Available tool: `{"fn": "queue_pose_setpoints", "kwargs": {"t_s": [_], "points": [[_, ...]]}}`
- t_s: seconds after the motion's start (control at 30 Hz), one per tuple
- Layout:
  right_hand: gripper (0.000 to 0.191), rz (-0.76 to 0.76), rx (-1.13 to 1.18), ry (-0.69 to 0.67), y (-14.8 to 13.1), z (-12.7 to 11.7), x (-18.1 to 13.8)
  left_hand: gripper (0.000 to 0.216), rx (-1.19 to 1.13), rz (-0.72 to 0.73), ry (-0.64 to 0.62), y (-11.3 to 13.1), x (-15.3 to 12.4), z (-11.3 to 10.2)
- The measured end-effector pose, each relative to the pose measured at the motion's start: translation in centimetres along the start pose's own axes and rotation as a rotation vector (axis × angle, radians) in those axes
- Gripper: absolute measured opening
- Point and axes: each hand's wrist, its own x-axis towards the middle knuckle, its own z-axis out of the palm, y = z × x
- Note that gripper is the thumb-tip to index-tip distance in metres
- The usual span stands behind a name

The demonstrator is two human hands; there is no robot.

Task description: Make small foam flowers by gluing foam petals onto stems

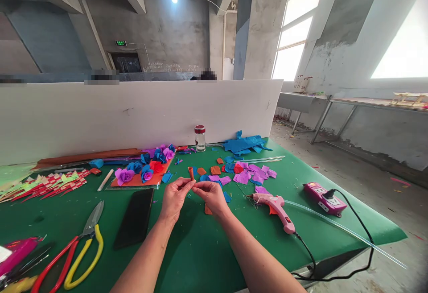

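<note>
My left hand (175, 198) pinches a small rolled strip of orange-brown crepe paper (191, 173), which stands upright above the fingertips. Meeting it from the other side, my right hand (211, 196) is closed, thumb and forefinger pressed together at the roll's lower end; the fingers hide that end. Just beyond the hands lie cut purple paper pieces (247, 175), with blue and orange ones among them. A pink hot glue gun (276, 206) rests to the right, a clear glue stick running out behind it. Finished paper flowers (147, 168) in blue, purple and red sit at the left.
A black phone (134, 217) and red-and-yellow-handled scissors (87, 239) lie at the left. A purple power socket (325, 199) with a black cable is near the table's right edge. A red-lidded jar (199, 139) and blue paper (245, 143) stand before a white partition (140, 114).
</note>
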Motion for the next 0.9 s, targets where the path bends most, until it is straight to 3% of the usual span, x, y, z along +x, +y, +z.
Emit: {"fn": "queue_pose_setpoints", "kwargs": {"t_s": [0.3,0.57,0.73,0.9], "points": [[0.022,-0.011,0.038,0.010,-0.1,0.3,-0.1,0.020,-0.020,0.040,0.019,-0.2,-0.1,0.2],[0.024,0.015,0.075,0.039,-0.9,0.0,-0.3,0.044,-0.145,-0.172,-0.032,0.4,0.1,-0.2],[0.025,0.016,0.058,0.034,-1.1,0.1,-0.3,0.038,-0.164,-0.217,-0.039,0.4,0.1,-0.4],[0.022,0.015,0.032,0.029,-0.4,0.2,-0.1,0.029,-0.122,-0.157,-0.029,0.4,0.2,-0.2]]}}
